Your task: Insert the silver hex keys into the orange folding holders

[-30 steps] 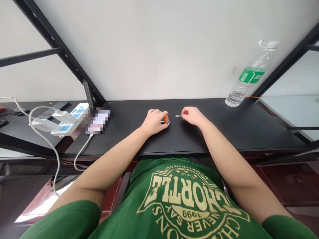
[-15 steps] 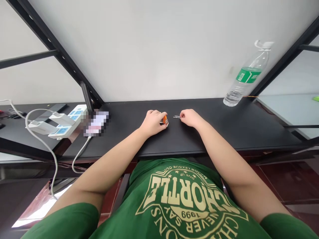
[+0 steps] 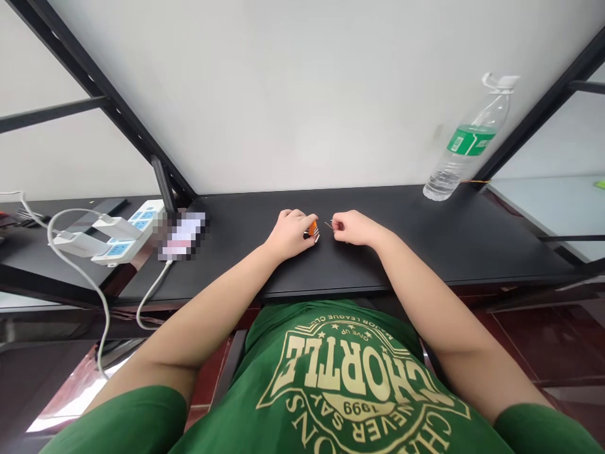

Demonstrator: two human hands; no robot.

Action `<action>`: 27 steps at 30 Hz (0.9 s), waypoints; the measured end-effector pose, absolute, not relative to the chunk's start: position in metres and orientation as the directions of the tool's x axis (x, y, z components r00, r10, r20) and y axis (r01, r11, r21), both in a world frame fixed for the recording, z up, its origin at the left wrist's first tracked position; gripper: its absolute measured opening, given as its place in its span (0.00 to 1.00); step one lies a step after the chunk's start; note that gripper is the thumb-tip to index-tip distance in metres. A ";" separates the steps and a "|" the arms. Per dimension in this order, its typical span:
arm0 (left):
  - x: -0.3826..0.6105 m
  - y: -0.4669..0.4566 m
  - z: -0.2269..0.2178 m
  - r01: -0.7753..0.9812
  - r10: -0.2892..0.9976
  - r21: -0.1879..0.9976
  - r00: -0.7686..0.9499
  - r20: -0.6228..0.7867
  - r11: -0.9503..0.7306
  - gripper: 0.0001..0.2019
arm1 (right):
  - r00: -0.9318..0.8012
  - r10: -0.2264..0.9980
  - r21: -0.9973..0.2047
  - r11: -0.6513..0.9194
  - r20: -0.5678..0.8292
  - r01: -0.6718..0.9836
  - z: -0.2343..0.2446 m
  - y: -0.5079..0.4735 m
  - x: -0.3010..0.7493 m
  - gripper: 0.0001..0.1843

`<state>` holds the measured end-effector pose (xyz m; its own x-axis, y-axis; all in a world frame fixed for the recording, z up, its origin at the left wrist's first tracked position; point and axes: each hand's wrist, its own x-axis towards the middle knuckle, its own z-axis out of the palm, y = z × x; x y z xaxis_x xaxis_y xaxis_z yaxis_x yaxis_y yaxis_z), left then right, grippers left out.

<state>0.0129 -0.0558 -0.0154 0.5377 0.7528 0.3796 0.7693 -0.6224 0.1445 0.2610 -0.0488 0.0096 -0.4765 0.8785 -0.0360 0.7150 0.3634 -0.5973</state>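
Observation:
Near the middle of the black desk, my left hand (image 3: 293,234) is closed around a small orange holder-like piece (image 3: 312,228). Several thin pale rods stick out of it at the fingertips; their exact kind is too small to tell. My right hand (image 3: 350,227) is a short way to the right, thumb and fingers pinched together on a thin rod (image 3: 328,224). The rod's tip points left toward the orange piece, with a small gap between them. The rest of the rod is hidden in the fingers.
A water bottle with a green label (image 3: 466,140) stands at the back right by the wall. To the left are a phone with a cable (image 3: 184,234) and a white power strip (image 3: 130,234) with plugged-in chargers. Black metal frame bars rise at both sides.
My right hand has moved slightly left, closer to my left hand. Two thin rods lay in front of its fingertips before; now one shows at a different angle. My left hand has stayed put.

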 end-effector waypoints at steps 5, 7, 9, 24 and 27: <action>0.013 -0.057 -0.014 0.772 0.754 0.137 0.540 0.375 -0.621 0.20 | -0.519 0.854 -0.722 0.334 -0.042 0.607 0.011 -0.055 0.255 0.06; 0.014 -0.057 -0.013 0.774 0.756 0.133 0.541 0.367 -0.619 0.20 | -0.517 0.855 -0.729 0.329 -0.040 0.600 0.011 -0.055 0.254 0.07; 0.015 -0.058 -0.012 0.776 0.758 0.131 0.542 0.363 -0.617 0.20 | -0.516 0.856 -0.732 0.322 -0.046 0.600 0.011 -0.055 0.253 0.08; 0.015 -0.059 -0.012 0.788 0.773 0.135 0.528 0.352 -0.600 0.19 | -0.412 0.910 -0.970 0.140 0.047 0.199 0.008 -0.053 0.248 0.06; 0.017 -0.061 -0.012 0.787 0.773 0.142 0.524 0.358 -0.600 0.19 | -0.402 0.916 -0.999 0.017 0.004 0.028 0.008 -0.053 0.242 0.11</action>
